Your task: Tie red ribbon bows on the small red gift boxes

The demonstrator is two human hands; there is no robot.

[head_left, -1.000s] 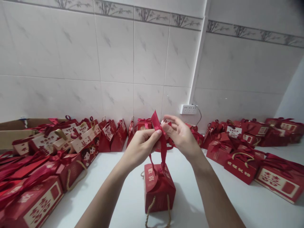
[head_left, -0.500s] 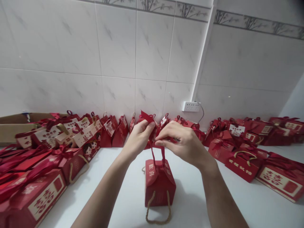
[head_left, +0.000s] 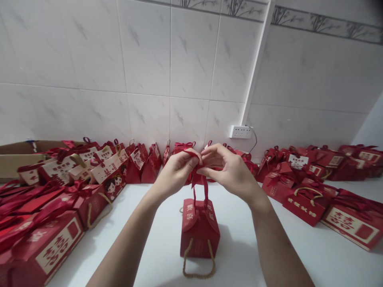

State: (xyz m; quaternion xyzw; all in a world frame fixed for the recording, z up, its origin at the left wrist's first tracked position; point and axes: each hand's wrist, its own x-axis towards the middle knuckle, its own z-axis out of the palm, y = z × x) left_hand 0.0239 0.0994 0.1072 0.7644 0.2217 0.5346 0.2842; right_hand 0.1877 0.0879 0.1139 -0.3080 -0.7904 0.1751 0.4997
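Toward the tabletop's (head_left: 257, 255) front edge the red box (head_left: 200, 235) stands shut, left hand (head_left: 176, 170) and right hand (head_left: 232, 172) each keeping a pinched grip on its ribbon (head_left: 206, 190), bow not yet formed.

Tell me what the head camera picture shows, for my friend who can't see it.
Two bare hands, the left hand and the right hand, pinch a dark red satin ribbon above a small red cardboard gift box with a tan rope handle. It stands on a white table, with many similar red gift boxes lined along a white tiled wall.
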